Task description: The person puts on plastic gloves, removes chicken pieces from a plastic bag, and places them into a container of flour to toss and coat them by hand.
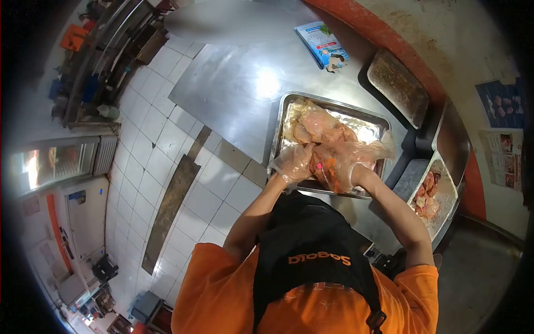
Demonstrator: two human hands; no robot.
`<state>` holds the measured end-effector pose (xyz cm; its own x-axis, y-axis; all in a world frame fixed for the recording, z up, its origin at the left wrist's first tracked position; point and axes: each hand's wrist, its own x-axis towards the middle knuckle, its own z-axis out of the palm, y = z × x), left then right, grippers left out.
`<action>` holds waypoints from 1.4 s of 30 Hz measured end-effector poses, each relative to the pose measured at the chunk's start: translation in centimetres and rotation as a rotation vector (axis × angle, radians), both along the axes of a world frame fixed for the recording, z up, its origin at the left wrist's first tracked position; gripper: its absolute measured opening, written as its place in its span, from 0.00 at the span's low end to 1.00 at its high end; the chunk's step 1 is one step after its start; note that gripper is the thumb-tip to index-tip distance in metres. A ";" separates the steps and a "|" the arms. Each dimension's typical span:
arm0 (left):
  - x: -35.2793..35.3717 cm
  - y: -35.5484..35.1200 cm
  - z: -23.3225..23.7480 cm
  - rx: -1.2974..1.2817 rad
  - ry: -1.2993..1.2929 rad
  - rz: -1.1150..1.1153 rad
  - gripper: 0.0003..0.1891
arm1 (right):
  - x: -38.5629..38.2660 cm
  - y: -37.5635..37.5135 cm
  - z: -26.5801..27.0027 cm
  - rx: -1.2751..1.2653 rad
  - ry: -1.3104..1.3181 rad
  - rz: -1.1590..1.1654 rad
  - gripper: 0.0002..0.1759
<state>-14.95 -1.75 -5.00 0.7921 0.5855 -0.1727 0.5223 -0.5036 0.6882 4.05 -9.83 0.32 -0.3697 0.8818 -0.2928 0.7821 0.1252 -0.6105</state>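
A metal tray holds pale raw chicken on the steel table. Over its near side is a clear plastic bag with orange-red smears and a small bright pink spot. My left hand, under clear plastic film, grips the bag's left side with bent fingers. At the bag's right side, my right hand is closed on the plastic, its fingertips partly hidden by film. More loose film stretches right across the tray's edge.
Beyond the tray lies a blue-and-white packet on the steel table. A dark, worn tray stands by the wall. To the right, a pale container holds reddish meat pieces. White floor tiles extend left.
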 end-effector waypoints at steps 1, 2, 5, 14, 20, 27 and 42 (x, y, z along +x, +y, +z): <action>0.0 0.0 -0.3 0.003 -0.002 -0.007 0.30 | 0.2 -0.3 0.2 0.003 -0.002 -0.007 0.27; -0.2 -0.1 -0.8 -0.048 -0.039 -0.033 0.29 | 0.3 -0.7 0.5 0.086 -0.105 0.010 0.29; -0.5 -0.7 -1.2 -0.170 -0.161 -0.034 0.29 | 0.1 -3.1 -0.4 0.117 -0.197 -0.055 0.33; 1.5 -2.8 3.5 -1.698 -0.838 0.400 0.28 | 1.5 -5.6 -0.4 0.030 0.220 -0.560 0.36; 3.3 -0.3 4.8 -0.472 -0.614 0.169 0.18 | 2.2 -5.3 1.7 -0.082 0.824 -0.868 0.36; 4.6 2.7 7.6 -0.198 -0.685 0.350 0.19 | 2.4 -4.5 4.4 -0.106 1.215 -0.982 0.37; 1.0 1.8 0.8 -1.109 -0.619 0.763 0.18 | 2.9 -3.6 13.0 0.367 1.294 -1.354 0.34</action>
